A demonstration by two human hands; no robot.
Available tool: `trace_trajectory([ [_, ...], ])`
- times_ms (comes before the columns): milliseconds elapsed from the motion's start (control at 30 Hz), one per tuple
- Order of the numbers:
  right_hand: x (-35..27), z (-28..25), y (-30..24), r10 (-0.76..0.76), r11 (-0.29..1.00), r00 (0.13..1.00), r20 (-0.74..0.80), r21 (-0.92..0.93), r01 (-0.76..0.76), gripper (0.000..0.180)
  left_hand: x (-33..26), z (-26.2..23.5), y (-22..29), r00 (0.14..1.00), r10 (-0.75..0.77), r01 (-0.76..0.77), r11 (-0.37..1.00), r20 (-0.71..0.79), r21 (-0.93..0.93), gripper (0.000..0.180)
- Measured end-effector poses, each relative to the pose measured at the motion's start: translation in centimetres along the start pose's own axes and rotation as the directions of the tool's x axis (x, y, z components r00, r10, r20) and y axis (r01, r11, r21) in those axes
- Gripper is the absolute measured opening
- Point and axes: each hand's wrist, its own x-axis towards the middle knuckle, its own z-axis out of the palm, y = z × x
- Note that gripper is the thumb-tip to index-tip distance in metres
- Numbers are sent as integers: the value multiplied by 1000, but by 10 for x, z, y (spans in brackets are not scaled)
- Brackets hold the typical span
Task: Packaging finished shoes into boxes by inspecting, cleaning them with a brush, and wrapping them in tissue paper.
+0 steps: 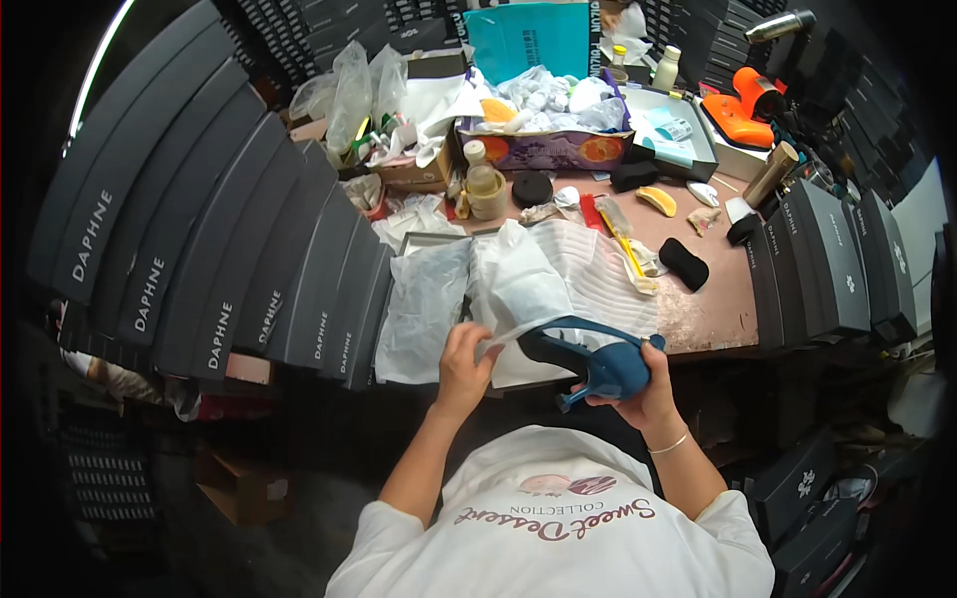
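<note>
My right hand (650, 395) grips a blue high-heeled shoe (614, 370) by its heel end, over the table's near edge. The slim heel points down toward me. White tissue paper (516, 274) covers the front of the shoe, so the toe is hidden. At that paper's lower left edge, my left hand (465, 367) has its thumb and fingers closed on the sheet. Another white sheet (424, 309) lies just left of it, partly over a dark box rim. Ribbed white wrapping (608, 264) is spread out behind the shoe.
Dark shoeboxes (199, 229) stand in a row at left, more shoeboxes (817, 259) at right. Behind are a purple carton (548, 151) of crumpled paper, a bottle (484, 189), a yellow-handled tool (628, 244), a black pad (684, 264) and an orange device (738, 122).
</note>
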Motion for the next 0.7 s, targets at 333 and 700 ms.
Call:
trace_trajectory([
  [333,15,-20,3,112,756,994,14,647,-95,49,76,-2,53,993,-114,104,939,-11,-327,22],
  [700,7,-46,-4,115,795,991,63,592,-130,51,96,7,46,991,84,-87,996,102,27,14],
])
